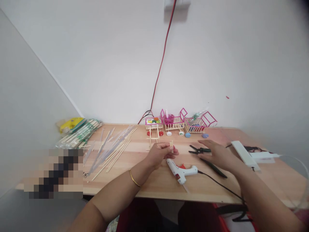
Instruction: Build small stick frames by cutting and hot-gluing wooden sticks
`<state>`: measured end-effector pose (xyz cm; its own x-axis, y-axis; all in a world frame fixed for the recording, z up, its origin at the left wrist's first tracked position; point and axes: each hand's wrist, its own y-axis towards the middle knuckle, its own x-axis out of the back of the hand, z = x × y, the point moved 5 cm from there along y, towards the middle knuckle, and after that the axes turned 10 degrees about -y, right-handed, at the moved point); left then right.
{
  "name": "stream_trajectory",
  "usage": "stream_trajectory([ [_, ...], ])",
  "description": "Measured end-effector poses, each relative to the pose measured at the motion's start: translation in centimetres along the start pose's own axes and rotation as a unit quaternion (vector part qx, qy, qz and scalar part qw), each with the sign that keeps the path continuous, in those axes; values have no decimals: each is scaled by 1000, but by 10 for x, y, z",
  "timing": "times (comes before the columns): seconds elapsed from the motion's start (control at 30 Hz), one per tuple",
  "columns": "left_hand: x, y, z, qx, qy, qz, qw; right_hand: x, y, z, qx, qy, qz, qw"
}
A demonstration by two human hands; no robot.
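My left hand (163, 152) is closed on short pale wooden sticks (171, 144), pinched upright between thumb and fingers; how many is too small to tell. My right hand (217, 155) is open, fingers stretched to the left over the dark-handled pliers (214, 169). It partly hides one handle, and whether it touches them I cannot tell. Between and below the hands lies a white hot glue gun (181, 171) with a red trigger, its cord running right. Just behind my left hand is a small frame of wooden sticks (154, 137).
Small pink-edged stick carts (174, 124) with bottle-cap wheels stand along the wall. Loose sticks (118, 151) and clear glue sticks (98, 158) lie left, beside packaged sticks (84, 133) and a yellow bag (71, 125). At right are a white strip (243, 154) and cables.
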<state>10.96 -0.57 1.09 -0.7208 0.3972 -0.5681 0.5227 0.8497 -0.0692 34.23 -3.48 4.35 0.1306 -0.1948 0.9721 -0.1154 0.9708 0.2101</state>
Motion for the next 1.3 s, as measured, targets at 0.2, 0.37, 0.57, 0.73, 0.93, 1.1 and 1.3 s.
stream_trajectory([
  [0.2, -4, -1, 0, -10, 17, 7, 1000, -42, -9, -63, -28, -60, 177, 982],
  [0.37, -4, -2, -5, -41, 75, 6, 996, -42, -6, -52, -21, -134, 168, 976],
  [0.57, -5, -1, -8, -62, 103, 13, 993, -30, -8, -20, 12, -101, 92, 991],
  [0.73, -4, 0, -8, -69, 114, 19, 991, 0, -11, 19, 34, 21, -43, 998],
  [0.93, -5, -1, -8, -90, 146, 45, 984, 24, -11, 73, 153, 79, -40, 984],
  [1.1, -8, -2, -8, -101, 169, 66, 978, 29, -9, 86, 170, 67, -39, 982],
  [1.3, -10, -5, -8, -116, 204, 75, 969, 30, -8, 90, 182, 38, -45, 982],
])
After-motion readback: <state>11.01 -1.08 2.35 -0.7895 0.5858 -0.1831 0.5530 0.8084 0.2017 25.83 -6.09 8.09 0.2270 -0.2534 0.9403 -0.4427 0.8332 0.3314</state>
